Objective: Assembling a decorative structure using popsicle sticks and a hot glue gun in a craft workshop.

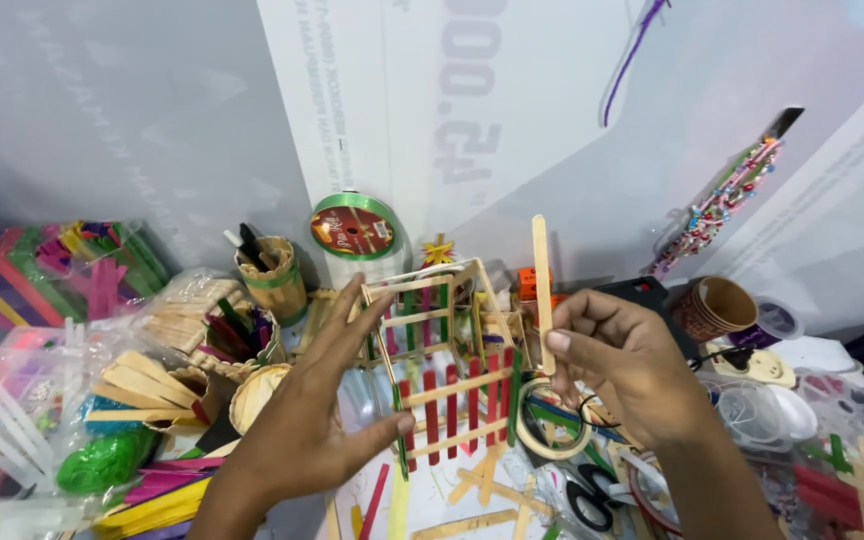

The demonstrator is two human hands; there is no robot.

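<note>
Left hand (302, 425) splayed, fingers apart, steadying craft-stick house (447, 360) mid-table, thumb at red fence panel. Right hand (624, 365) pinched on plain stick (542, 290), upright just beside house frame. Glue state unclear; possibly fragile joints, liable to buckle under sideways push.

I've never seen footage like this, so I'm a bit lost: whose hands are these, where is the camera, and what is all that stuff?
There is one picture, from a camera worn on a person's head, looking down at their own bare hands. The left hand steadies a little stick house with a red fence. The right hand pinches one plain wooden stick, held upright. Around them lie craft supplies: coloured sticks, a green ribbon spool, paper cups, scissors and a tape roll.
</note>
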